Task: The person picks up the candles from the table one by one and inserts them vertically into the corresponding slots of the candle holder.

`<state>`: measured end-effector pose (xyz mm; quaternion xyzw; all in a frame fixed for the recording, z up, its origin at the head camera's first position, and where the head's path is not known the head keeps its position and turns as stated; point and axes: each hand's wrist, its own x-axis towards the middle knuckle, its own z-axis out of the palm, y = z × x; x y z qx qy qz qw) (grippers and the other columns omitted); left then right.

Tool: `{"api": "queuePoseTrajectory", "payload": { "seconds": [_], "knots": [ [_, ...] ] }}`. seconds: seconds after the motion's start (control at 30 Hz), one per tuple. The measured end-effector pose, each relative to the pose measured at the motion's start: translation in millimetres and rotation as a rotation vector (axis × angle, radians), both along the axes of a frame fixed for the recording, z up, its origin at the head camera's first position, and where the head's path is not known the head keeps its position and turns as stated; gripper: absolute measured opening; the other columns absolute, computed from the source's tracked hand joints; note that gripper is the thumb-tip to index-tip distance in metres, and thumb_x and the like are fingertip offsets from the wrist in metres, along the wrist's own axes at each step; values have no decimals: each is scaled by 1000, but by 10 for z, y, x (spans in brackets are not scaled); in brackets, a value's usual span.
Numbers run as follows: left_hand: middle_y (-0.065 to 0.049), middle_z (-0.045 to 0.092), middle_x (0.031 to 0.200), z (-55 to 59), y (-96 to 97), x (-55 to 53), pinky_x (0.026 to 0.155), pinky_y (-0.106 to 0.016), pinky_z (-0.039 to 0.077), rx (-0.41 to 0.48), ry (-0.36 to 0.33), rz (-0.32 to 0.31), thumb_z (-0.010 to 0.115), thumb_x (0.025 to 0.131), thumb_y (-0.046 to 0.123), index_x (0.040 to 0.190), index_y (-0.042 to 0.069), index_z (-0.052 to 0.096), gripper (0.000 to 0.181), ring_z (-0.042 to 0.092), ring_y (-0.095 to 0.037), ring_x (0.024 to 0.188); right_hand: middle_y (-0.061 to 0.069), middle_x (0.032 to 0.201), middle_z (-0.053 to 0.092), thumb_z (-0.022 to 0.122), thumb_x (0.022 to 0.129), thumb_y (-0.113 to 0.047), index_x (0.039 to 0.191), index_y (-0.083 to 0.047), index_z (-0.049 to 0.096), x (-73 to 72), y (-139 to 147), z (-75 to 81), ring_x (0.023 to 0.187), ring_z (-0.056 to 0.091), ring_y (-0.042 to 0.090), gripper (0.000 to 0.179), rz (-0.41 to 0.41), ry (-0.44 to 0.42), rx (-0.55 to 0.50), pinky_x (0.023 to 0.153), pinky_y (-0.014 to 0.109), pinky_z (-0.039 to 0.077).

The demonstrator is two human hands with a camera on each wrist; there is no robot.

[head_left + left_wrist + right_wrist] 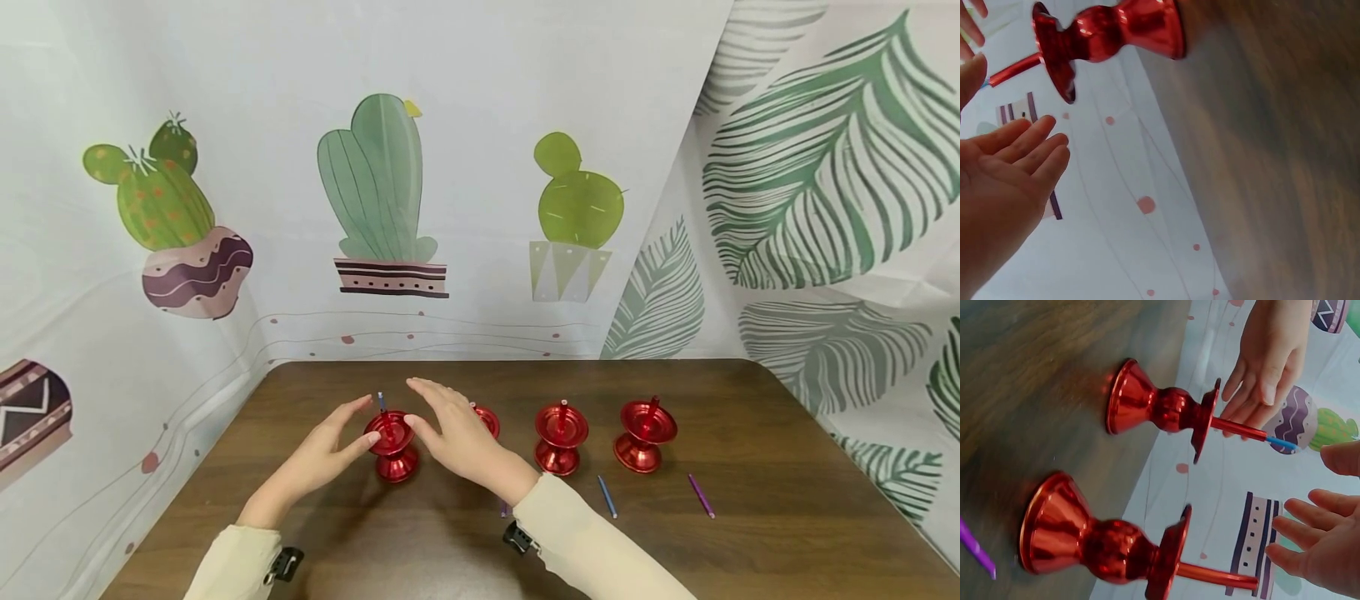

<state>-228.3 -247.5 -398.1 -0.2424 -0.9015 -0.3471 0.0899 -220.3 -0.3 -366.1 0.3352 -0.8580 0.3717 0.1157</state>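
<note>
A shiny red candle holder point(396, 465) stands upright at the left of the row, with a thin blue stick point(381, 401) poking up from its central tube. My left hand point(318, 454) is just left of this holder, fingers extended and apart from it. On its other side, my right hand point(465, 433) hovers with straight fingers, holding nothing. Both palms face the holder, as the right wrist view also shows for the left hand point(1272, 359). A second red holder point(489, 421) is partly hidden behind the right hand; its tube point(1216, 575) shows no stick.
Two more red holders point(557, 457) stand farther right on the brown table point(795, 517). In front of the row lie a blue stick point(607, 497), a purple stick point(701, 497) and another purple one point(504, 508) beside the right forearm. A cactus-print cloth hangs behind.
</note>
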Motion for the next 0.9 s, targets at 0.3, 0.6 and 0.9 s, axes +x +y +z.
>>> {"api": "queuePoseTrajectory", "payload": {
  "seconds": [0.3, 0.6, 0.9],
  "knots": [
    [-18, 49, 138, 172, 138, 67, 103, -58, 36, 47, 171, 45, 69, 90, 19, 142, 1, 40, 63, 43, -36, 130, 12, 147, 42, 58, 98, -24, 146, -7, 39, 30, 184, 27, 137, 37, 29, 54, -30, 11, -1, 113, 48, 26],
    [-11, 46, 142, 375, 325, 159, 103, -55, 36, 63, 283, 57, 71, 89, 17, 145, 7, 38, 66, 42, -31, 132, 12, 150, 39, 59, 97, -25, 147, -7, 38, 87, 353, 34, 139, 33, 28, 57, -60, 15, -11, 113, 48, 26],
    [-10, 43, 144, 476, 593, 270, 104, -52, 37, 73, 258, -4, 73, 87, 16, 147, 9, 36, 71, 42, -26, 133, 13, 151, 36, 62, 95, -19, 147, -4, 35, 192, 524, 6, 140, 31, 30, 61, -88, 2, -20, 113, 49, 26]
  ]
}}
